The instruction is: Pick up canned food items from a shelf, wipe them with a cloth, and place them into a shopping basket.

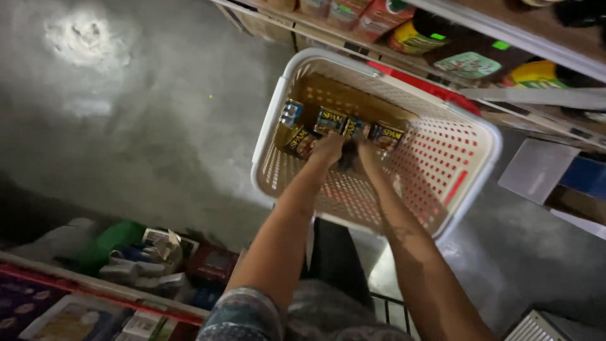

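Both hands in white basket (470,170), at tins (353,129) along its far wall. Left hand (328,149) and right hand (365,151) touch tins; grip state can't tell.

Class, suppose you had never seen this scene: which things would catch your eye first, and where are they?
The cream perforated basket stands on the grey floor at upper centre. Inside, at its far end, lies a row of blue-and-yellow tins. The left hand and right hand reach in together at the tins.

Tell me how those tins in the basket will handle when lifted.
The tins look like rigid metal, probably heavy for their size. Their flat sides suggest they won't roll. Glossy labels may be slippery. Both the left hand and right hand reach among them.
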